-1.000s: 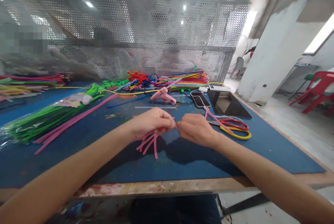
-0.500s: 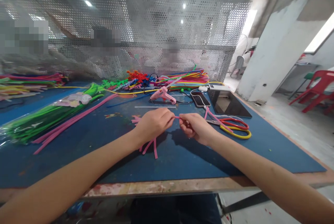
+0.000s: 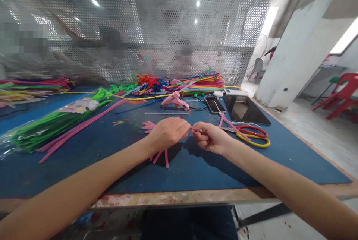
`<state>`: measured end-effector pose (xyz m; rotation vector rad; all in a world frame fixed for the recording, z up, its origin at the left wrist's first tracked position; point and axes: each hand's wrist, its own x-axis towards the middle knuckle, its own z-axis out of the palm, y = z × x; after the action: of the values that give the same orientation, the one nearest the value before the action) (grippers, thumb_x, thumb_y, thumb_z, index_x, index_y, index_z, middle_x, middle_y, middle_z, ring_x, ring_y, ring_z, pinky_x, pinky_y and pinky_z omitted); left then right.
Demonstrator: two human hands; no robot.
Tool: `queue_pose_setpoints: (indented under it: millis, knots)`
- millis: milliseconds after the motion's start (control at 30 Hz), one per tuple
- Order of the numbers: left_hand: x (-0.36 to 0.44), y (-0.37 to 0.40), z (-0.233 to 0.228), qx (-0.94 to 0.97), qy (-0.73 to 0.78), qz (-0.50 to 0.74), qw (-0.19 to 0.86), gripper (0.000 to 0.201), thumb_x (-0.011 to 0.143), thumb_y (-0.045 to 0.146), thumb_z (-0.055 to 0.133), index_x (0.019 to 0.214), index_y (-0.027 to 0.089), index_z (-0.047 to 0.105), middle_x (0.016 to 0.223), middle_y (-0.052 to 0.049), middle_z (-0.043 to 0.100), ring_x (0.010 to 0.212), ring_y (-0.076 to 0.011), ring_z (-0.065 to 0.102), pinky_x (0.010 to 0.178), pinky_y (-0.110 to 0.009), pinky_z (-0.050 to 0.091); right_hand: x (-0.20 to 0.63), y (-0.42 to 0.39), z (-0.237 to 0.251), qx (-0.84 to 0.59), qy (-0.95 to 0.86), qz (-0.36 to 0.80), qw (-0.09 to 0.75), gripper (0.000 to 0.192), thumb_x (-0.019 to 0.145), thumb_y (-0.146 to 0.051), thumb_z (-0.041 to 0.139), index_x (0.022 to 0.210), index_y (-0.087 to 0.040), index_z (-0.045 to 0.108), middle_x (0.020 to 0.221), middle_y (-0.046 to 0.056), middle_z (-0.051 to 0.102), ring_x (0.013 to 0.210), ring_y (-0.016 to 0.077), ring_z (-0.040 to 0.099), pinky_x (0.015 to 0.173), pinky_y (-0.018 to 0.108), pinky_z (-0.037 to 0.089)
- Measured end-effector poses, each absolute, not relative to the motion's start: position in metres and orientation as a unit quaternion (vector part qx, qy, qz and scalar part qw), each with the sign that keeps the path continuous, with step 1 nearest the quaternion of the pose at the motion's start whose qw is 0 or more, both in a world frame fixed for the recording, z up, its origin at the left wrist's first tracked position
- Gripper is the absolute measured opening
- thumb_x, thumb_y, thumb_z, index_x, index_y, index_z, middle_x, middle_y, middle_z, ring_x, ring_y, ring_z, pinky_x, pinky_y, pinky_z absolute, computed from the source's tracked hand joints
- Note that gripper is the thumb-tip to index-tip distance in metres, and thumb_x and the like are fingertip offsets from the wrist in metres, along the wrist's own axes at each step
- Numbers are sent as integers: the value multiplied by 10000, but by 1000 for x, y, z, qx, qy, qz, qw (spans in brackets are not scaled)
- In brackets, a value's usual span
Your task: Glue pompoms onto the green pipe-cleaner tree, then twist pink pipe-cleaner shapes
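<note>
Pink pipe-cleaner pieces (image 3: 159, 155) sit gathered under the left hand (image 3: 167, 132), which is closed over them near the middle of the blue worktop (image 3: 195, 169); their loose ends splay out below the palm and a few more poke out behind the knuckles. The right hand (image 3: 210, 137) is curled, with thumb and forefinger pinching a short pink end that runs across to the fingertips of the left hand, so both hands meet on the same strand.

Only the head view is given. From it, the likeliest slip, as I judge it, is that the thin end pulls out of the pinch, since very little of it shows between the fingers; a hard tug could also let the bundle fan apart under the left palm. The scissors (image 3: 253, 135) lie just beside the right hand (blades pointing toward it), so a wide sweep of that wrist could knock them.

For room: the worktop's near edge runs close under both forearms, with bare blue mat in front of the hands. To the left lie a bag of green stems (image 3: 53, 124) and long pink stems (image 3: 81, 128); behind are a pink glue gun (image 3: 175, 100), a phone (image 3: 214, 104) and a tablet (image 3: 246, 110). A perforated metal screen (image 3: 167, 35) closes off the far side.
</note>
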<state>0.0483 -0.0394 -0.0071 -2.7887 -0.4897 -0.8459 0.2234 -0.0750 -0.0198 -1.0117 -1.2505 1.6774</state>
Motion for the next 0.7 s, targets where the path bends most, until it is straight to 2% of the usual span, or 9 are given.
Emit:
queue_pose_setpoints:
  millis: [100, 200, 267, 333, 400, 467, 533, 600, 700]
  knots:
    - [53, -47, 2, -929, -245, -278, -16, 156, 822, 193, 492, 761, 160, 631, 722, -39, 635, 674, -145, 560, 645, -246, 415, 223, -78, -22, -415, -558, 560, 449, 129, 687, -197, 499, 571, -181, 445, 462, -66, 388, 416, 55, 246, 403, 192, 172]
    - [53, -52, 18, -875, -349, -222, -251, 127, 744, 211, 552, 684, 144, 642, 569, 13, 574, 514, -101, 485, 506, -201, 366, 226, -83, -18, -395, -655, 445, 466, 138, 660, -122, 546, 546, -168, 484, 518, -48, 420, 532, 76, 330, 498, 217, 227]
    - [50, -52, 25, -804, -382, -155, -428, 110, 686, 187, 567, 611, 135, 629, 473, 34, 516, 432, -79, 423, 427, -177, 323, 230, -88, -14, -320, -810, 271, 410, 188, 719, -125, 535, 549, -176, 474, 544, -35, 423, 552, 91, 331, 521, 249, 229]
    - [47, -50, 25, -707, -380, -74, -592, 82, 631, 153, 583, 558, 130, 612, 430, 38, 495, 387, -62, 387, 374, -154, 286, 234, -93, -11, -199, -931, 15, 304, 226, 820, -145, 468, 600, -189, 489, 576, -12, 464, 547, 108, 349, 505, 281, 217]
    - [44, -47, 20, -616, -359, -7, -701, 92, 602, 148, 615, 517, 119, 597, 422, 25, 497, 359, -50, 369, 341, -139, 259, 237, -96, -10, -94, -949, -190, 232, 245, 882, -149, 402, 681, -200, 533, 628, 9, 525, 554, 120, 387, 485, 295, 221]
    - [42, -45, 13, -564, -333, 37, -755, 118, 585, 162, 659, 504, 104, 597, 431, 4, 507, 343, -49, 372, 321, -140, 258, 240, -97, -11, -28, -930, -293, 219, 228, 894, -151, 400, 750, -205, 567, 682, 19, 571, 574, 123, 426, 482, 294, 248]
    - [42, -43, 9, -548, -314, 33, -775, 120, 574, 163, 697, 531, 90, 612, 457, -14, 523, 350, -56, 398, 316, -146, 280, 242, -93, -10, -18, -922, -309, 232, 204, 903, -174, 405, 814, -211, 585, 716, 26, 595, 607, 129, 462, 504, 289, 287]
    - [44, -39, 7, -527, -294, -12, -797, 130, 590, 165, 729, 591, 88, 624, 497, -8, 528, 379, -49, 419, 334, -134, 313, 245, -85, -7, -88, -929, -257, 251, 217, 921, -203, 379, 869, -214, 590, 750, 37, 617, 654, 136, 502, 556, 283, 334]
    - [47, -32, 5, -492, -271, -140, -815, 132, 669, 165, 732, 695, 110, 615, 587, 22, 522, 461, -20, 457, 435, -95, 393, 257, -70, 2, -378, -877, -140, 261, 236, 929, -302, 379, 959, -205, 591, 853, 61, 644, 765, 146, 560, 687, 273, 394]
